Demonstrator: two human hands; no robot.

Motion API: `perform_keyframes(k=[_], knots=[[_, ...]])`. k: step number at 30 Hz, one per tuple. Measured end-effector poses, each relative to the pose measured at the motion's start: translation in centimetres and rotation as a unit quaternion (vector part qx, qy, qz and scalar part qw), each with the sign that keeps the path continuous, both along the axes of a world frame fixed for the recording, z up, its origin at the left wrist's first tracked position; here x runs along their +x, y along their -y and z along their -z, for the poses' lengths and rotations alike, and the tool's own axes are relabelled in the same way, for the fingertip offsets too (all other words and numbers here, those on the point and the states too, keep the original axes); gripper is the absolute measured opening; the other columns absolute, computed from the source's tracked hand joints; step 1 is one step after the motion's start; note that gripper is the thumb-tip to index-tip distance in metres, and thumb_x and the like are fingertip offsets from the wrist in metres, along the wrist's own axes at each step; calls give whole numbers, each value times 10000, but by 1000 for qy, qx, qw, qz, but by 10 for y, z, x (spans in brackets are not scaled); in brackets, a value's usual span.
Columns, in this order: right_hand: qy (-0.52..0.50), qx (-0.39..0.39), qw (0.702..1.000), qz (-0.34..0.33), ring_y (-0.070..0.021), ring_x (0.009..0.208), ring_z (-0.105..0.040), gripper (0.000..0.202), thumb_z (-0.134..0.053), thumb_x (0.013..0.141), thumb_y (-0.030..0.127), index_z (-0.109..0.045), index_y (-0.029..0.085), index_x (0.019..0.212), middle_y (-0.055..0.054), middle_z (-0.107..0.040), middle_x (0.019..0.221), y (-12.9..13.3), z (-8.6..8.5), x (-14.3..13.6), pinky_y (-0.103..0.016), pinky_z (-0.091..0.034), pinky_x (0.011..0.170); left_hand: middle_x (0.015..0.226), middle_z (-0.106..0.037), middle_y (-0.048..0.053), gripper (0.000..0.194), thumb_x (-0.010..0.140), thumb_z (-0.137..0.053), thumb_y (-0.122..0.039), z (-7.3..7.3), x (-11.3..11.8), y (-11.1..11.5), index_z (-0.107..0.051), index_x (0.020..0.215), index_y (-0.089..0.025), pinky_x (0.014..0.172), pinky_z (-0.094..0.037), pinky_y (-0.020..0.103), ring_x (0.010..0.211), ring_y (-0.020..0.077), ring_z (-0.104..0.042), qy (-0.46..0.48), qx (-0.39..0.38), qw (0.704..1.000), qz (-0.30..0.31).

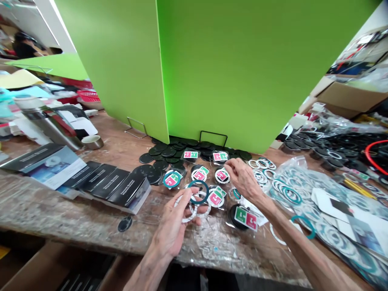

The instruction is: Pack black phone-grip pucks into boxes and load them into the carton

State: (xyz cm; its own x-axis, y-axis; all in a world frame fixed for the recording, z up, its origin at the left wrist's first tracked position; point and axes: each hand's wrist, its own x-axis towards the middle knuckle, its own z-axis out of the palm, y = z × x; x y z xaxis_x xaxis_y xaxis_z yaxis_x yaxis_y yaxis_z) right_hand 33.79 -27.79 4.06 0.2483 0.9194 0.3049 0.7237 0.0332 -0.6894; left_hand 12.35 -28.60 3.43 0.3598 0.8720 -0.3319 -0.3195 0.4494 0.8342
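1. Seen on my distant feed, the left hand (pixel 172 228) is clamped on a teal ring (pixel 207 193), with several white rings (pixel 185 220) gathered among its fingers, beside the packets on a worn wooden desk (pixel 157 234).

2. The right hand (pixel 246 178) curls its fingers inward at a white-ringed packet (pixel 222 176); I cannot tell whether they grip it or merely hover close. The two hands are apart.

3. By my count, four packets near the hands show a ring over a pink-and-green card: the one at the right fingertips, a teal-ringed packet (pixel 172 179) beyond and left of the left hand, and two more between the hands, an upper packet (pixel 199 174) and a lower packet (pixel 217 197).

4. Three others show a card but no ring that I can make out: two farther out, the far-left packet (pixel 190 155) and the far-right packet (pixel 220 156), plus a near packet (pixel 246 218) below the right hand. I judge the group partly ringed.

5. Plenty of loose stock is in view: a heap of rings (pixel 286 191) lies right of the right hand, and black discs (pixel 168 152) spread beyond both hands. Black boxes (pixel 118 184) stand left of the left hand, before a green panel (pixel 230 68).
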Motion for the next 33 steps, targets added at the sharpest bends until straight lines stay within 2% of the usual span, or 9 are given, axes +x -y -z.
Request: perform_keyframes(k=[4,9,11,14,17,20,25,30,33], knots=[[-99,-59,977,-179,-117,657,-475,201,-505,919,386,-579,207,866,23,-548,737,24,-16,-28,-235,-364,595,877,-674,75,341,782,-695,-382,-1,15,0,-663,1020,-141,420,-468,211,659,198,-685,14,10,1000,-1],[-202,-60,963,-168,-92,600,-438,204,-513,901,379,-578,190,859,35,-507,693,27,-15,-26,-214,-345,541,852,-693,84,365,753,-729,-359,-3,21,3,-657,1035,-138,415,-479,225,683,217,-689,15,4,1000,1],[-198,-61,969,-133,-95,590,-463,242,-483,898,407,-587,188,897,29,-529,700,21,-14,-6,-213,-361,534,827,-694,76,359,747,-739,-346,-2,20,4,-656,1034,-146,430,-486,224,706,222,-691,15,-2,1000,11],[-122,-35,992,-21,-113,585,-485,289,-447,877,429,-593,181,904,17,-548,688,11,-8,41,-231,-376,542,837,-698,70,359,736,-751,-328,-1,17,3,-655,1037,-157,445,-485,218,734,225,-691,11,-14,1000,18],[-52,-30,997,55,-132,566,-454,206,-481,821,347,-584,179,763,11,-514,613,3,5,84,-255,-342,546,839,-701,77,395,721,-764,-322,0,16,2,-647,1059,-154,447,-478,218,744,229,-689,11,-27,999,26],[9,-30,995,95,-151,576,-449,131,-508,775,248,-540,195,660,3,-493,589,1,18,102,-278,-337,582,822,-699,77,411,724,-761,-328,1,18,2,-642,1076,-152,460,-480,219,742,223,-685,8,-35,999,37],[62,-7,993,101,-186,744,-521,145,-458,874,241,-570,191,797,-66,-580,827,17,7,67,-304,-373,678,856,-690,55,397,716,-762,-297,-1,24,3,-638,1070,-169,474,-494,219,733,203,-681,8,-27,999,24],[-29,-74,988,-134,-117,643,-509,169,-501,925,343,-589,215,857,26,-588,737,41,-25,4,-233,-379,589,829,-685,52,365,727,-745,-267,-4,32,3,-629,1056,-156,483,-505,217,736,192,-674,36,-17,999,0],[-97,-78,977,-171,-102,628,-485,205,-512,920,315,-552,190,762,32,-561,696,45,-27,-19,-224,-365,577,819,-690,53,406,736,-734,-250,-5,35,4,-601,1110,-166,492,-517,227,753,201,-677,49,-18,999,-12]])
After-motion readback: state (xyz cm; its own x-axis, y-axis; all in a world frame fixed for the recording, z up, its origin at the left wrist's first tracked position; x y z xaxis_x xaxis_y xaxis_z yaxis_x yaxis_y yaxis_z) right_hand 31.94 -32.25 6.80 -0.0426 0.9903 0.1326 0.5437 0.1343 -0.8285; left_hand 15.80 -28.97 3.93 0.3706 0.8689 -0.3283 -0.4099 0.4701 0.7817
